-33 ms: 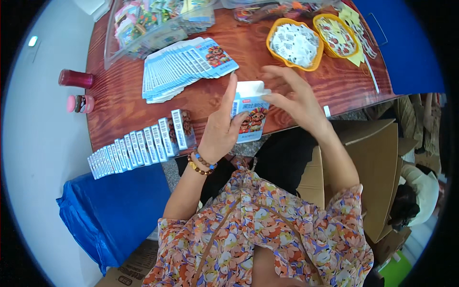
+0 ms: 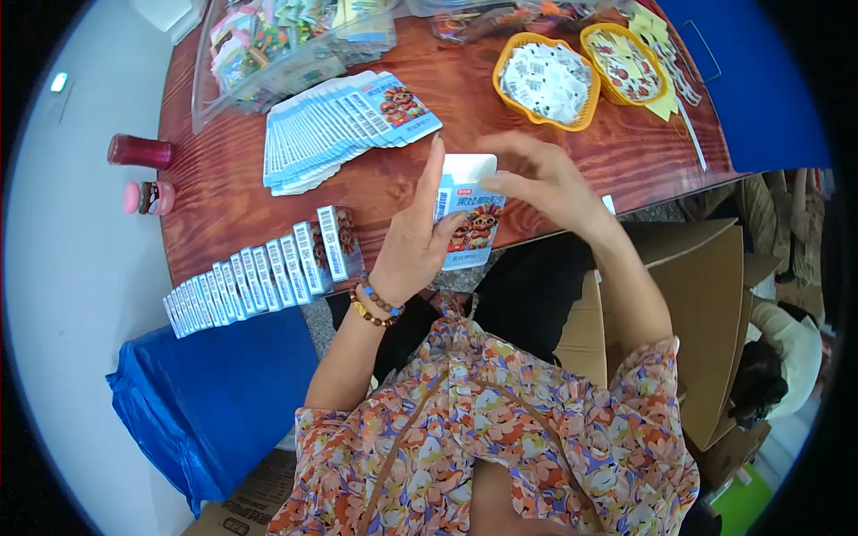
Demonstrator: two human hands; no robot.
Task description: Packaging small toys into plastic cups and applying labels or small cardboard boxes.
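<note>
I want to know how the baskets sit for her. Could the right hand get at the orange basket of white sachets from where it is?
Probably yes: the orange basket lies just beyond the right hand with bare table between, but that hand is busy on the small carton.

Bright, even daylight falls over the wooden surface (image 2: 554,161) with soft, faint shadows. Focus is sharp at centre; fisheye bending and dark vignetting mark the rim.
</note>
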